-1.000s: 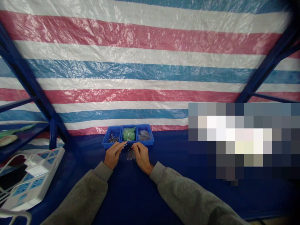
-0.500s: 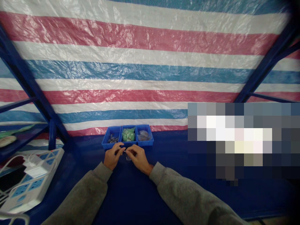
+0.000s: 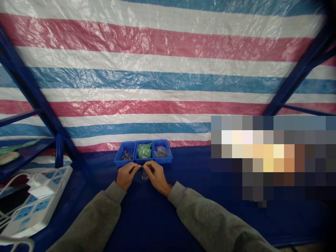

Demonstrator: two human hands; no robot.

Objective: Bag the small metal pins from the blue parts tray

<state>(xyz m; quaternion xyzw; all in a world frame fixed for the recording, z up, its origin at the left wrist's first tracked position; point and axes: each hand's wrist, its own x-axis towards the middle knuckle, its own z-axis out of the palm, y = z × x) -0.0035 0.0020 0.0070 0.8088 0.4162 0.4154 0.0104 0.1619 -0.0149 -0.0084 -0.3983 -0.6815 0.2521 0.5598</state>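
Observation:
In front of three blue bins, my left hand and my right hand meet with thumb and fingers pinched. Between them hangs a small clear plastic bag, its top edge at the fingertips of both hands. A thin light streak shows at the bag's left side; whether it is a part inside cannot be made out. The left bin holds short dark and silvery rod-like pieces. Green packets fill the middle bin, and clear plastic bags lie in the right bin.
A white power strip with a plugged-in white adapter and cables lies at the left on the blue table. Blue metal posts flank a striped plastic sheet behind. The right side is pixelated.
My left fingers have closed in from a looser, raised pose and moved slightly right, towards my right hand. The small bag now shows more clearly below the fingertips.

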